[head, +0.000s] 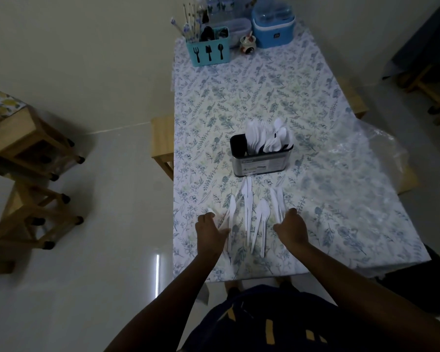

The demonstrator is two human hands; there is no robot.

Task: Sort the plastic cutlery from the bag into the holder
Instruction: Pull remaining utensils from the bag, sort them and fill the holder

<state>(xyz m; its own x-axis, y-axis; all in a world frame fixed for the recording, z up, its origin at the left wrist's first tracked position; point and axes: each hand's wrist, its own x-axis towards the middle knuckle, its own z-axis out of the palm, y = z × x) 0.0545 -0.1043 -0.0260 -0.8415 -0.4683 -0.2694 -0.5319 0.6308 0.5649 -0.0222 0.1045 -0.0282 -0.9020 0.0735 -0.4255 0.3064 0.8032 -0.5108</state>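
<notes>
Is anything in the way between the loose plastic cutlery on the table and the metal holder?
Nothing visible. The loose cutlery lies just in front of the holder, with only bare tablecloth between them.

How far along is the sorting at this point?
Two compartments of the holder hold white cutlery; the left one looks empty. The bag lies slack, apparently emptied. The left hand and right hand flank the loose cutlery on the table; that pile remains.
</notes>
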